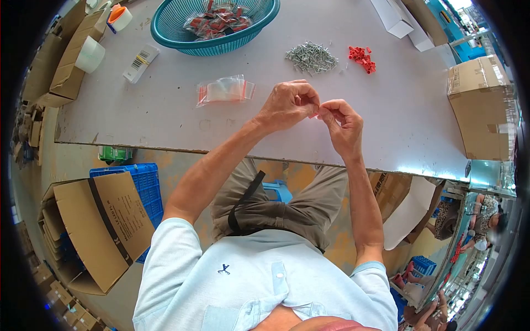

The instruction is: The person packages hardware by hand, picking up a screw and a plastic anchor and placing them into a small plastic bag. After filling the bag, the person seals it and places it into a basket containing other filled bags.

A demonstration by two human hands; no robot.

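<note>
Left hand point(284, 105) pinched closed on a small reddish piece point(314, 116), we note; our right hand point(346, 128) meets it with bent fingers, but we can't tell whether those close on it too. Biggest first: we sit at a pale table point(403, 121), and the teal basket point(215, 47) stands near its far edge with a heap of red-and-clear packets point(216, 23) inside. We judge things part-way along: those packets look made up, while the flat clear bags point(225, 91), lying left of our hands, look unfilled. Loose silvery screws or pins point(312, 58) lie piled beyond our hands, too small for us to say which. Red plastic pieces point(362, 59) make a smaller pile just right of them, also loose. Smallest, the reddish piece: right at our left fingertips, between the two hands, over the table, mostly covered by fingers, shape unclear.
</note>
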